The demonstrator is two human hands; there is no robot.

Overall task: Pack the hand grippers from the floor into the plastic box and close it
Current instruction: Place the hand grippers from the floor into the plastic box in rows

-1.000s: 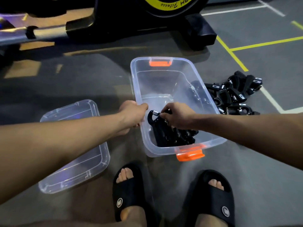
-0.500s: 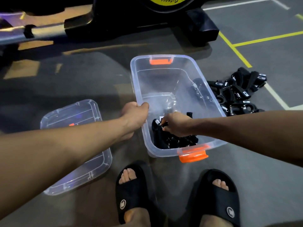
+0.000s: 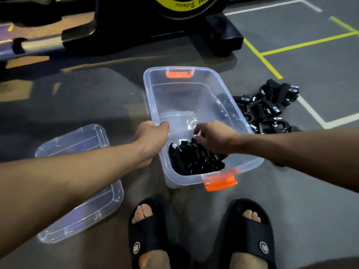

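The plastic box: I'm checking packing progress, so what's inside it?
Black hand grippers lie bunched at the near end of the plastic box; the right hand covers some. The far end is bare.

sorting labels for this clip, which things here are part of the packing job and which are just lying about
Part of the job:
plastic box
lid
packed grippers
gripper pile

Just lying about:
exercise machine
floor lines
slippers

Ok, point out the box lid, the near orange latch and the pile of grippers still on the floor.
Box lid (image 3: 77,183): head view, its clear middle panel.
Near orange latch (image 3: 220,183): head view, its front flap.
Floor pile of grippers (image 3: 268,107): head view, middle of the heap.
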